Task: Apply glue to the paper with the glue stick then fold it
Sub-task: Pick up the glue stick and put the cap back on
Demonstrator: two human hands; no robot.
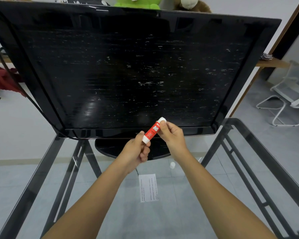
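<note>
A large black television (128,69) is stood at the far side of a glass surface (188,213) with a dark metal frame, its oval base just beyond the hands. Near the middle of the surface a small printed paper (148,187) is laid flat, apart from both hands, and a small white cap (172,165) is seen just beyond its right corner. Above these, in front of the television's lower edge, a red and white glue stick (152,131) is held tilted: its lower white end is gripped by the closed fingers of the left hand (136,150), and its upper white end is pinched by the fingers of the right hand (172,135)
</note>
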